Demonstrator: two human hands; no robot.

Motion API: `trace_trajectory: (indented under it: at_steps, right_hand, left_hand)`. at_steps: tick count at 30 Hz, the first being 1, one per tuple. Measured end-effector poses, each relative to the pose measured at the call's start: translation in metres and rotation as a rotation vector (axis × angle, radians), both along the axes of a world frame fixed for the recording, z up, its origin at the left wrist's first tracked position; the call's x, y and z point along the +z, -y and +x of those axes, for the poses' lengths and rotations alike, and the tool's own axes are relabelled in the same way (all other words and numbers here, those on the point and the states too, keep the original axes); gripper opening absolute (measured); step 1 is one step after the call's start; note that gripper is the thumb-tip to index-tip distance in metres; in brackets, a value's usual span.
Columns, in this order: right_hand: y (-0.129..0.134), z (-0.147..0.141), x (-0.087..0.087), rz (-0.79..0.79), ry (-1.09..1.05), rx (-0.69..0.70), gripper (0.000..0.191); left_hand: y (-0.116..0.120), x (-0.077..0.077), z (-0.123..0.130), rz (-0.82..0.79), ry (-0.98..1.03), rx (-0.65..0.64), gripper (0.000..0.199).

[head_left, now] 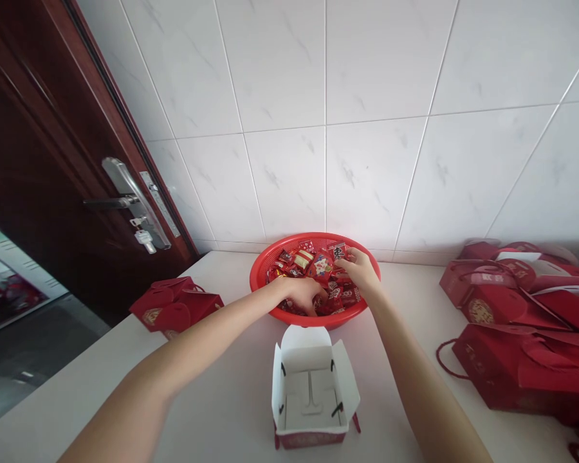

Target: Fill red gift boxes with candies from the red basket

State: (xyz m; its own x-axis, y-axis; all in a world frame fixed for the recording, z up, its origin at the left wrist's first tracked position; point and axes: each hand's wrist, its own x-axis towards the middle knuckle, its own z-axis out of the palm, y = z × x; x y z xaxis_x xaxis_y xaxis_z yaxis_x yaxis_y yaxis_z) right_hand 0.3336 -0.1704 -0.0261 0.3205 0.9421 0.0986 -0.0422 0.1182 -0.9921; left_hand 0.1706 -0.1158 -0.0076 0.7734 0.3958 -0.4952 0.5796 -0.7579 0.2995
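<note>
1. White marbled tile wall point(289, 180) behind; dark red-brown door point(29, 128) at L, w/ lever handle point(109, 202) and keys point(145, 239) hanging at lock
2. White tabletop point(222, 399) against wall; red perforated plastic basket point(258, 273) at rear ctr, holding wrapped sweets point(322, 267), mostly red w/ some gold
3. L hand point(306, 294) inside basket, front-L part; fingers curled down among sweets, tips partly hidden; can't tell if gripping any
4. R hand point(359, 270) over basket's R side; fingers bent, thumb + fingertips at a packet w/ a dark printed character point(338, 253); can't tell if pinched or only touched
5. Open gift box point(346, 376), white inside, red outside, just in front of basket, betw. forearms; flaps up, dk slots in corners
6. Red gift boxes w/ cord handles point(531, 366) clustered at R; more red cartons w/ gold emblem point(174, 305) at L edge
</note>
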Motion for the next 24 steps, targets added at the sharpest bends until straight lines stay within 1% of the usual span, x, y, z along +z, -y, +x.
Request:
trace_trajectory:
  at_steps: [8, 16, 20, 24]
  right_hand:
    - [0.0007, 0.0005, -0.0003, 0.001, 0.005, 0.016, 0.022]
    - [-0.0001, 0.0000, 0.0001, 0.004, 0.007, 0.010, 0.021]
    - [0.0009, -0.0002, 0.0003, 0.012, 0.004, 0.015, 0.021]
    - [0.0007, 0.0002, -0.0009, 0.017, 0.003, 0.019, 0.024]
  left_hand:
    - [0.0029, 0.0042, 0.0012, 0.035, -0.002, -0.020, 0.027]
    - [0.0026, 0.0059, 0.0005, 0.046, 0.027, 0.010, 0.019]
    - [0.0018, 0.0045, -0.0006, 0.062, 0.051, 0.029, 0.022]
    - [-0.0006, 0.0020, -0.0015, 0.052, 0.046, -0.009, 0.027]
